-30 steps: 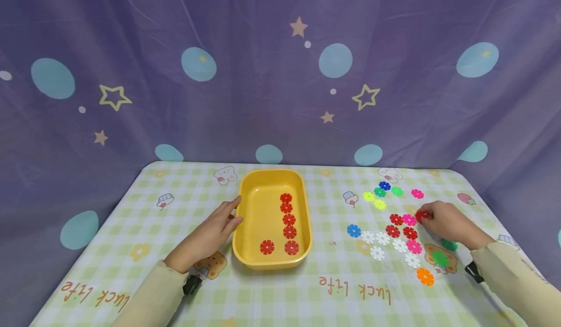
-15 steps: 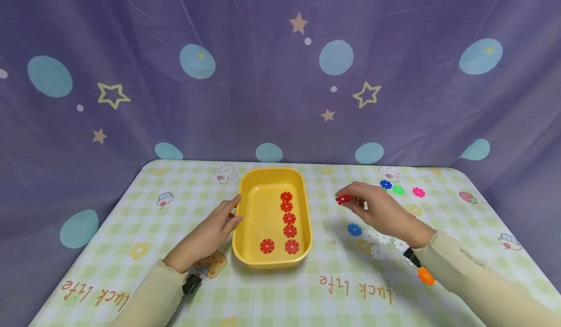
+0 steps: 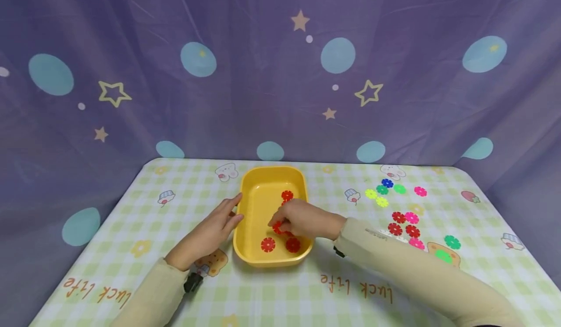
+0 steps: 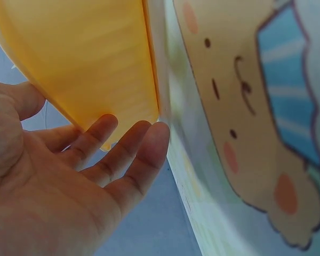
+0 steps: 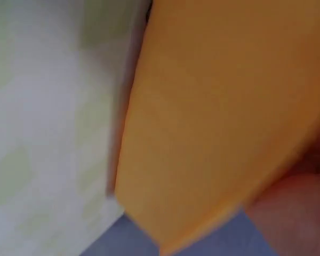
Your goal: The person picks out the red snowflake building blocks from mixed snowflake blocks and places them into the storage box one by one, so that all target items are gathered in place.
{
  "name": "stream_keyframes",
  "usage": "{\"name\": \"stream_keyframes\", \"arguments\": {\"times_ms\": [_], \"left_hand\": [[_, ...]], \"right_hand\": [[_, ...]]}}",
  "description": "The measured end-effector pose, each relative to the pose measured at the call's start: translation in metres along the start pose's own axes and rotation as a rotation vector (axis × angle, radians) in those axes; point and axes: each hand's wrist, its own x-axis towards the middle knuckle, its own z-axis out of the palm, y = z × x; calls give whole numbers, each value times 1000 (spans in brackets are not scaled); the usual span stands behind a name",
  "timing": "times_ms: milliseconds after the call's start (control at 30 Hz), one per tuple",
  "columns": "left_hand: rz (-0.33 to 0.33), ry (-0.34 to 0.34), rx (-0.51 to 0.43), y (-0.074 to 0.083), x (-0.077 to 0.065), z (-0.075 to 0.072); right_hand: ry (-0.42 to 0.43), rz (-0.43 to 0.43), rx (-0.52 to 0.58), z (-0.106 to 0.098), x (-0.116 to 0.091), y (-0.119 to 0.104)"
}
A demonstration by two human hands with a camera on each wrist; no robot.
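A yellow plastic tray point(image 3: 273, 263) stands mid-table. My left hand point(image 3: 213, 232) rests against its left side; the left wrist view shows thumb point(image 4: 29, 101) at the rim and loosely extended fingers point(image 4: 136, 154) along the outer wall. My right hand point(image 3: 304, 218) reaches over the right rim and pinches a red snowflake disc point(image 3: 277, 227) inside the tray, low over its floor. Other red discs lie in there, one point(image 3: 268, 245) at the front left and one point(image 3: 292, 244) at the front right; the hand partly hides the right-hand row. The right wrist view is blurred, mostly tray wall point(image 5: 202, 117).
Loose discs lie on the checked tablecloth at the right: red point(image 3: 395, 229), pink point(image 3: 412, 217), yellow point(image 3: 382, 202), blue point(image 3: 387, 183) and green point(image 3: 452, 242). My right sleeve point(image 3: 407, 263) covers part of that group. A purple curtain point(image 3: 280, 74) hangs behind the table.
My right hand has carried a red disc left from the loose group, over the tablecloth and into the tray. The left hand has stayed at the tray's side.
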Motion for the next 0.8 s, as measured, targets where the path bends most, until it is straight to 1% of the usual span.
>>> {"name": "stream_keyframes", "arguments": {"times_ms": [133, 200, 367, 433, 600, 800], "left_hand": [[-18, -10, -1, 0, 0, 0], [-25, -14, -3, 1, 0, 0], [-25, -17, -2, 0, 1, 0], [-23, -17, -3, 0, 1, 0], [-18, -17, -7, 1, 1, -1], [-18, -19, -8, 1, 2, -1]], "right_hand": [[-67, 3, -4, 8, 20, -1], [-91, 29, -3, 9, 26, -2], [-155, 92, -49, 11, 36, -5], [-172, 86, -77, 12, 38, -8], [-173, 43, -118, 12, 38, -10], [-144, 44, -57, 8, 34, -4]]}}
